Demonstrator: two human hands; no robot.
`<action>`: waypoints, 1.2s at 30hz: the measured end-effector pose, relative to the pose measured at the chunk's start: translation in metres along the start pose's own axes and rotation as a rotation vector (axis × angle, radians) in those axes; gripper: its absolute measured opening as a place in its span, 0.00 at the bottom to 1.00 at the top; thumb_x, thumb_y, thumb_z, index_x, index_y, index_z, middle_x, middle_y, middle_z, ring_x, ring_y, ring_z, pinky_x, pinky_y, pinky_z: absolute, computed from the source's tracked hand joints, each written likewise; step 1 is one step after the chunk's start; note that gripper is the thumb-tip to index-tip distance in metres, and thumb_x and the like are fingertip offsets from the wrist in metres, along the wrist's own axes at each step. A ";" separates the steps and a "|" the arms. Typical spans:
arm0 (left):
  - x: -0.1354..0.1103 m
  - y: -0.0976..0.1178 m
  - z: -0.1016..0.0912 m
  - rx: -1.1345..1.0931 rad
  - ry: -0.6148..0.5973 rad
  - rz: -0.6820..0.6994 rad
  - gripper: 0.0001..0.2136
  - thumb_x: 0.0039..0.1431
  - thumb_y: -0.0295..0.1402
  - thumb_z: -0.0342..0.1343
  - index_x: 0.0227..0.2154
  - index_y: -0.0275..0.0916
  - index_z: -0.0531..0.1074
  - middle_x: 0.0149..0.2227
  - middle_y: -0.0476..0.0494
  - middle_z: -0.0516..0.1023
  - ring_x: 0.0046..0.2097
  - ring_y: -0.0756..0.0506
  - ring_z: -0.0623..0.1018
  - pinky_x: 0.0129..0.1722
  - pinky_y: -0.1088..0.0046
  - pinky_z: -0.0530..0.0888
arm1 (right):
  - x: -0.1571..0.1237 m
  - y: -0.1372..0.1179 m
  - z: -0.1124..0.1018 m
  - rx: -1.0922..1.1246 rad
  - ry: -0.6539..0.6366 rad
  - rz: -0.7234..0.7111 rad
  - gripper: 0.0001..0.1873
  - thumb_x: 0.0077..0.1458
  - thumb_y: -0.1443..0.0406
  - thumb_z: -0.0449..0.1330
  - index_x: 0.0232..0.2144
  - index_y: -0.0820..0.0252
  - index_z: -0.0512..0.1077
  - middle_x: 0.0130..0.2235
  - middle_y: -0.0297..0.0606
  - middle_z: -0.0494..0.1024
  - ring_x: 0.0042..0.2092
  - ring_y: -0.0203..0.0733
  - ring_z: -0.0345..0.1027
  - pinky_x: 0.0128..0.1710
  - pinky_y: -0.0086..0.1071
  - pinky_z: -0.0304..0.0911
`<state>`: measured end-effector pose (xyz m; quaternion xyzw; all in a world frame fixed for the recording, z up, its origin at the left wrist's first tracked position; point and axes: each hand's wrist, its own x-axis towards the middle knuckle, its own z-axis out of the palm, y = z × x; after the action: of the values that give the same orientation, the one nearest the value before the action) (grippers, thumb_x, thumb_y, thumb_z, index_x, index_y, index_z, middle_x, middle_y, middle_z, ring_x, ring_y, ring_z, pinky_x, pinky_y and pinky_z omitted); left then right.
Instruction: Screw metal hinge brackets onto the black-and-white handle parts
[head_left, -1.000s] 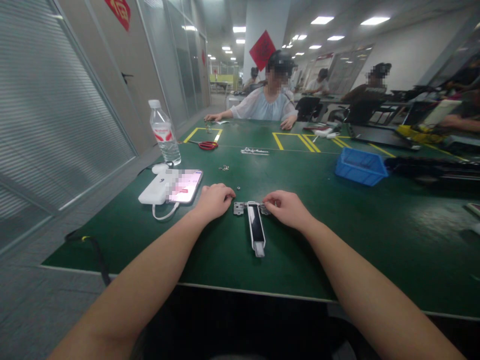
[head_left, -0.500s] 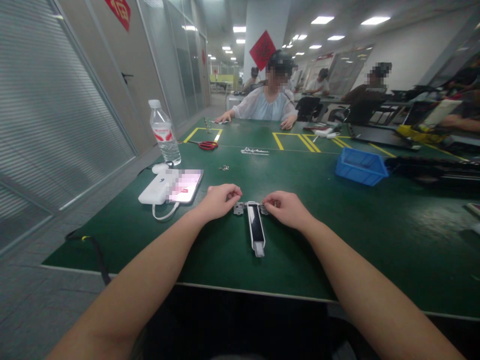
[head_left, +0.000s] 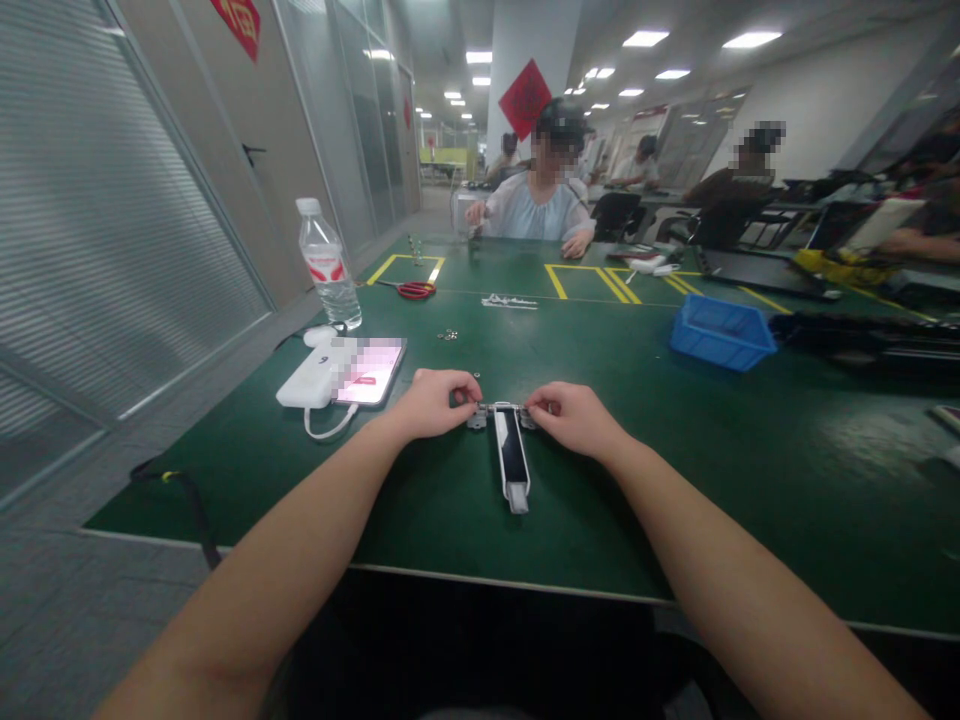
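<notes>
A long, narrow white-framed piece with a dark glossy strip (head_left: pixel 512 448) lies on the green table, its pale end (head_left: pixel 517 498) towards me. Across its far end runs a small metal bracket (head_left: pixel 477 422), with a plate showing on either side. My left hand (head_left: pixel 441 402) is closed in a pinch at the bracket's left end. At the right end, the fingertips of my right hand (head_left: pixel 576 418) are pinched together on the metal. Exactly what lies between the fingertips is hidden. A tiny metal ring (head_left: pixel 476 376) rests just beyond my left fingers.
Several small metal parts (head_left: pixel 448 335) lie farther out, before thin white strips (head_left: pixel 510 301). At left are a phone (head_left: pixel 379 372), a white power bank (head_left: pixel 319 375) and a water bottle (head_left: pixel 328 265). Red-handled scissors (head_left: pixel 416 290), a blue bin (head_left: pixel 721 333) and a seated person (head_left: pixel 544 205) are beyond.
My left fingers have come down onto the bracket's left end, and the tiny ring now shows beyond them. My right hand is nearly still. The person opposite has raised one hand off the table.
</notes>
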<state>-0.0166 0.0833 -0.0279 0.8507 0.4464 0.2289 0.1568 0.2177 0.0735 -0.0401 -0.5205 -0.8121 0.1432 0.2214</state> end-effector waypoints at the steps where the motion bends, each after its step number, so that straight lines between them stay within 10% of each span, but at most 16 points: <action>1: 0.000 0.000 0.000 -0.001 0.002 -0.003 0.06 0.51 0.31 0.55 0.31 0.38 0.74 0.30 0.48 0.77 0.34 0.48 0.76 0.41 0.69 0.69 | 0.000 0.000 0.000 0.000 0.002 0.001 0.10 0.52 0.68 0.56 0.31 0.60 0.78 0.29 0.36 0.75 0.30 0.36 0.63 0.31 0.30 0.58; 36: 0.001 0.001 0.000 -0.018 -0.067 -0.027 0.06 0.51 0.33 0.59 0.31 0.38 0.76 0.28 0.50 0.76 0.31 0.50 0.73 0.36 0.74 0.66 | -0.001 0.001 0.000 0.040 -0.013 0.018 0.09 0.51 0.64 0.58 0.32 0.59 0.78 0.28 0.35 0.73 0.28 0.34 0.62 0.29 0.29 0.56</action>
<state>-0.0152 0.0832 -0.0271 0.8504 0.4502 0.2022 0.1824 0.2189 0.0734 -0.0412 -0.5222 -0.8059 0.1645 0.2253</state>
